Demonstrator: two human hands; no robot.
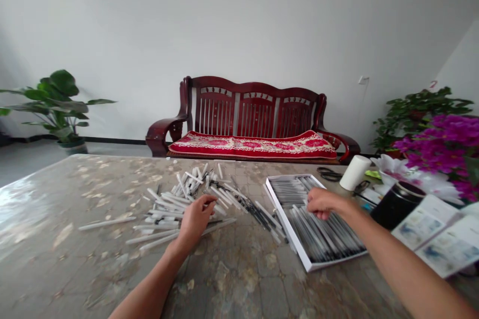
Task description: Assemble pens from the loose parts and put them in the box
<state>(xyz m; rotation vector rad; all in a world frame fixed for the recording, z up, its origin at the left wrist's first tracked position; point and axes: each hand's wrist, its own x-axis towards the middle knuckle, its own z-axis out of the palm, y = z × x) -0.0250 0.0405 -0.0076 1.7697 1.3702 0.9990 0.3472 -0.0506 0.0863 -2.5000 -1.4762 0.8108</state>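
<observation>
Loose white pens, some with black parts, lie in a tangled pile [170,205] on the table. At the pile's near right side is my left hand [195,217], its fingers curled and pinched together; what they hold, if anything, is hidden. A shallow white box [298,254] stands to the right, with pens laid side by side [324,237] in a back row and a front row. Over the middle of this box my right hand [322,203] is closed, knuckles toward the far side. I cannot make out anything between its fingers.
The table [239,279] has a patterned cover. Right of the box are black scissors [329,174], a white roll [355,172], a black cylinder [397,204], printed cards [424,224] and purple flowers [445,144]. Behind the table stands a wooden bench [254,109].
</observation>
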